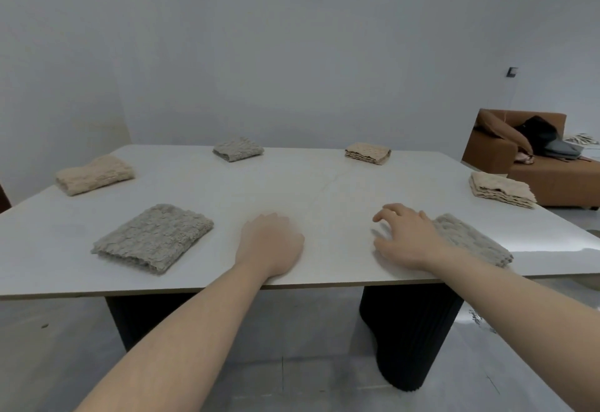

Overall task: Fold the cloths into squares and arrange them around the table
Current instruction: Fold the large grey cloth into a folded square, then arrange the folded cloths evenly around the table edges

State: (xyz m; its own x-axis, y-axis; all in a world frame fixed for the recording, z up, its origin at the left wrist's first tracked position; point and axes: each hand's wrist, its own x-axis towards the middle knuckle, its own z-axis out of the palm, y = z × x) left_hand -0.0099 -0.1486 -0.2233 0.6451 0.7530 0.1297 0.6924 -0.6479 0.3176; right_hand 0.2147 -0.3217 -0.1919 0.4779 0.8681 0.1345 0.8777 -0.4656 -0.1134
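A plain grey-white room holds a pale table (292,184) on dark fluted pedestals, with a brown sofa (532,164) off beyond its right end.

The left hand (271,244) lies at the table's near edge, knuckles up; its fingers are blurred, so I cannot tell whether they are straight or tucked under, and it holds nothing that shows. The right hand (407,236) hovers or rests low over the same near edge with fingers spread and loosely bent — gripping nothing. Its outer side overlaps the grey cloth at the near right (470,238), and whether it touches the cloth I cannot tell.

Outward from there, a second grey cloth (152,238) lies folded at the table's near left. A beige cloth (94,174) sits by the left end, a grey one (238,149) and a beige one (368,152) along the far edge, and another beige cloth (501,189) by the right end.

All six look folded into compact pads and spaced round the table's rim, so the task appears essentially done — at most a final squaring of the near right cloth, which the hand partly hides.
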